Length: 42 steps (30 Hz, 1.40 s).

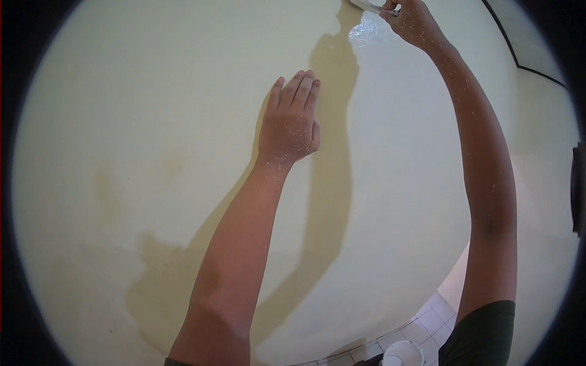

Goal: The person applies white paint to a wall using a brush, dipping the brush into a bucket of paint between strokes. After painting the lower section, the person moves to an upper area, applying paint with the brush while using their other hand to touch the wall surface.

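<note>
My right hand is curled with fingers closed around the end of a pale tool, held high on the wall. The view cuts off part of it, so I cannot tell what its head is, though it seems to meet the surface. Just below it lies a shiny, wet-looking patch. My left hand is flattened, fingers straight and nearly together, palm towards the wall and apparently resting on it; I see nothing in its grasp. White flecks dot my arms. Down by the wall's lower edge, a white bucket stands near the tiles; I cannot make out its contents.

I take the step in hand to be working the tool over that wet patch. The next stroke, I judge, calls for even pressure and a firm grip at full reach, with my left palm as a brace.
</note>
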### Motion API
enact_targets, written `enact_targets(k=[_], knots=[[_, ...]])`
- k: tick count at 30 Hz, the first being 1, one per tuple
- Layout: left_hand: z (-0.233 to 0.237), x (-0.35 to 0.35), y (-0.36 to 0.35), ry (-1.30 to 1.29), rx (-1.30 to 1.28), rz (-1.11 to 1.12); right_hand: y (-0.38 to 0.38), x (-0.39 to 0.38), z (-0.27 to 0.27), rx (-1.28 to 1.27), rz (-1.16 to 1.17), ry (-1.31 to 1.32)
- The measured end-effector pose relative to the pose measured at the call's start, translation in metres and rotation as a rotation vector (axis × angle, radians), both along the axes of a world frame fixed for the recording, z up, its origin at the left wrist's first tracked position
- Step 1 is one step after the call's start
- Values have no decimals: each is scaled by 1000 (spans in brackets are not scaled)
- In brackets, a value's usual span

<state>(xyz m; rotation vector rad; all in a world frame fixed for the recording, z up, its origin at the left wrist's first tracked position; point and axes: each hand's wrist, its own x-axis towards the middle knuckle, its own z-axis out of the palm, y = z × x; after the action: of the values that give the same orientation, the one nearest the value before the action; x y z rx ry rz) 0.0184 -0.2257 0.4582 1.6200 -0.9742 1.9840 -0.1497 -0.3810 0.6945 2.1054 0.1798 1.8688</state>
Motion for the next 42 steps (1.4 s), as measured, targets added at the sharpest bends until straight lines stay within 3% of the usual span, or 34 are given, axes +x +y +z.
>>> enact_targets(k=[2, 5, 8, 9, 11, 18, 23, 25, 29, 36, 39, 42], knots=[[-1, 0, 0, -5, -1, 5, 11, -16, -19, -26, -33, 29], [0, 1, 0, -5, 7, 16, -19, -18, -11, -112, -41, 314], [-1, 4, -1, -18, 8, 7, -16, -28, -54, -206, -40, 286], [0, 4, -1, -20, 6, 4, -1, -39, -69, -56, -93, 429], [-1, 4, -1, -20, 4, -5, -4, -44, -96, -104, -85, 443], [-1, 2, -1, -10, 6, 35, 6, -62, -156, 133, -167, 863], [0, -3, 0, 17, 22, 79, -14, -68, -148, 73, -121, 1004], [1, -3, 0, 0, 16, 107, 1, -75, -124, 236, -203, 1021], [0, -3, 1, 9, 23, 65, -15, -62, -82, 41, -133, 640], [1, -3, 1, 5, 18, 45, -24, -24, -13, -180, -76, 241], [0, -2, 0, 3, 20, 57, 26, -34, -5, 205, -142, 190], [0, -2, 0, 7, 25, 61, 13, -9, 23, 116, -78, -2]])
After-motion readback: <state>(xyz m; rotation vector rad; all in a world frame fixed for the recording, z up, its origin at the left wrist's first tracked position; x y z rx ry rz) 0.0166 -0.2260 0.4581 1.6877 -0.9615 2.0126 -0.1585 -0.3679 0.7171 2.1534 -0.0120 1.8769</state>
